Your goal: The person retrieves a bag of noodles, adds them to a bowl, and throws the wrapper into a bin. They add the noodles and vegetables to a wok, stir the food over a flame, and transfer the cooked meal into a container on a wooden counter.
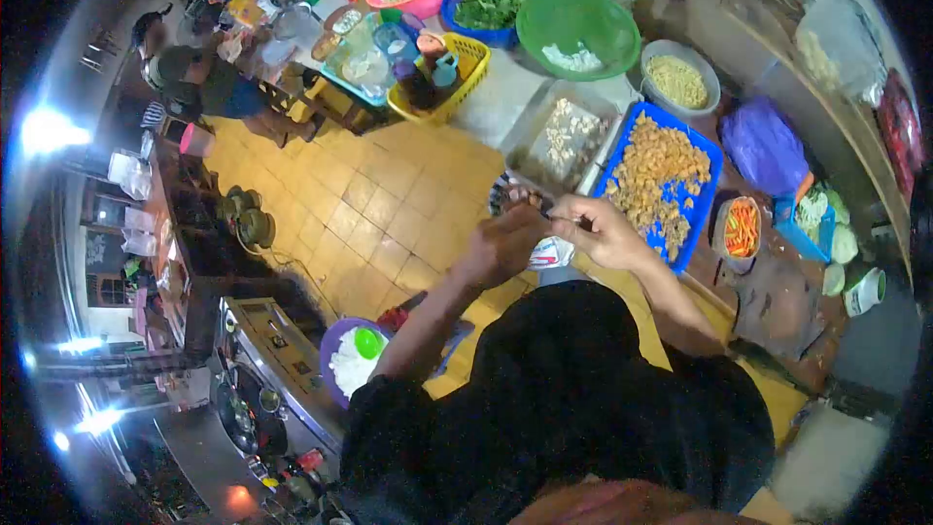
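Note:
My left hand [512, 236] and my right hand [604, 230] meet in front of my body, fingers closed. A small dark thing [546, 206] shows between the fingertips, too small to name. Just beyond them is a grey, see-through tray [525, 157] with chopped white pieces [564, 131] in it. The blue tray [715, 151] of brown fried-looking chunks [656, 160] lies beyond my right hand. A white packet with red and blue marks [552, 253] is partly seen below my hands.
On the counter stand a green basin [612, 24], a blue basin of leafy greens [491, 7], a yellow basket [476, 68] and a container of orange-red strips [741, 228]. A purple tub [330, 369] and stove [267, 350] are at left; another person [190, 73] is at far left.

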The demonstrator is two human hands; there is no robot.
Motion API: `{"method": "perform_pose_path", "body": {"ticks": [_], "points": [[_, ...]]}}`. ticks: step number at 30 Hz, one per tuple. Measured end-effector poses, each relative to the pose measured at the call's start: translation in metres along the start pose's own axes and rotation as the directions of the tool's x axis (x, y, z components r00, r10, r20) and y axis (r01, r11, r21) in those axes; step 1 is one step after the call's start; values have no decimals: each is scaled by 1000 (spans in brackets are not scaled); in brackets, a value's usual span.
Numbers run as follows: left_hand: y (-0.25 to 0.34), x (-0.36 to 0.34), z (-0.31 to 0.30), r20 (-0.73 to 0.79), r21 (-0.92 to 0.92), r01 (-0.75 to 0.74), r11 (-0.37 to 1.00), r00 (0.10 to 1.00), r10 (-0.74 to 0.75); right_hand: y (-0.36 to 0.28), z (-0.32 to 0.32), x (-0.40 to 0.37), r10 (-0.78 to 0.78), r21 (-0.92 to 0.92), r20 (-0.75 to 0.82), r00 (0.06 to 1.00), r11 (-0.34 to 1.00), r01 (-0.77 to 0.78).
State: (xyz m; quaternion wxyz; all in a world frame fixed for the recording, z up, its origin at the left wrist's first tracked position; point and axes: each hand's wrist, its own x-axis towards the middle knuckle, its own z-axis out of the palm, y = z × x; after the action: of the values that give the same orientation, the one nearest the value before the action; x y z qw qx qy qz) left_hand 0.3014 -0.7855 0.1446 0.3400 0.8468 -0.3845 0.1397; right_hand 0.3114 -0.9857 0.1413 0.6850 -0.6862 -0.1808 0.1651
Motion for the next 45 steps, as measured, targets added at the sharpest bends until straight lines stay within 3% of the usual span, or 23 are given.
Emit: {"method": "perform_pose_path", "body": {"ticks": [1,3,5,9,11,13,16,20,22,23,24,26,27,32,33,34,36,38,39,41,42,44,45], "points": [[-10,17,-6,-16,-9,-44,999,999,44,-4,-10,15,32,158,54,998,987,-41],[-39,40,-3,-90,4,-128,992,988,128,-12,-24,38,15,129,-36,999,992,-10],[-57,66,-3,54,48,-139,989,989,137,-21,-39,61,-284,-366,-190,940,909,200],[-87,115,-2,98,27,-62,998,993,59,-4,-75,119,-570,-639,-250,783,705,309],[-82,140,-8,4,-45,-85,995,996,85,2,-110,139,-169,-429,-423,890,903,-33],[-96,169,-12,-131,5,-176,984,976,175,-20,-125,149,-282,-557,-454,846,830,-22],[-115,198,-18,-382,-116,-31,993,924,-16,-15,-140,159,-319,-557,-643,696,819,-139],[-121,245,-35,-405,-220,-87,972,914,-10,86,-198,166,-413,-615,-745,524,729,-300],[-126,263,-38,-372,-328,-82,941,927,-49,111,-206,169,-213,-368,-827,520,905,-214],[-130,275,-37,-336,-420,-71,905,938,-82,115,-193,174,-7,71,-782,623,992,101],[-142,284,-28,-311,-553,-63,831,941,-135,105,-177,185,117,367,-720,684,900,233],[-154,302,-15,-129,-817,84,571,937,-324,67,-155,208,190,698,-496,847,667,259],[-162,311,-7,-47,-874,158,460,915,-402,44,-144,216,10,806,-390,921,488,336],[-251,341,64,-30,-823,286,490,840,-541,67,-153,257,33,908,-359,933,243,341],[-271,340,80,-44,-795,348,497,784,-620,53,-149,261,263,900,-418,869,248,358],[-283,335,90,-55,-794,346,500,779,-625,55,-151,263,315,912,-396,862,243,330],[-302,328,108,6,-425,569,704,780,-626,73,-164,273,366,926,-361,858,249,284],[-310,316,135,-90,-250,575,779,787,-610,116,-183,290,306,980,-141,942,176,90],[-304,311,137,-135,-193,595,780,771,-622,120,-182,296,451,953,-239,860,281,118],[-297,308,133,-221,-185,622,761,728,-649,119,-192,294,427,915,-228,875,401,43],[-299,308,129,-146,-323,616,718,717,-681,106,-192,288,439,913,-206,874,408,10],[-295,298,111,-10,-626,569,534,679,-734,64,-186,270,573,712,-262,777,658,-245],[-293,291,92,-30,-640,568,518,655,-755,62,-189,268,581,694,-239,778,663,-281]]}}
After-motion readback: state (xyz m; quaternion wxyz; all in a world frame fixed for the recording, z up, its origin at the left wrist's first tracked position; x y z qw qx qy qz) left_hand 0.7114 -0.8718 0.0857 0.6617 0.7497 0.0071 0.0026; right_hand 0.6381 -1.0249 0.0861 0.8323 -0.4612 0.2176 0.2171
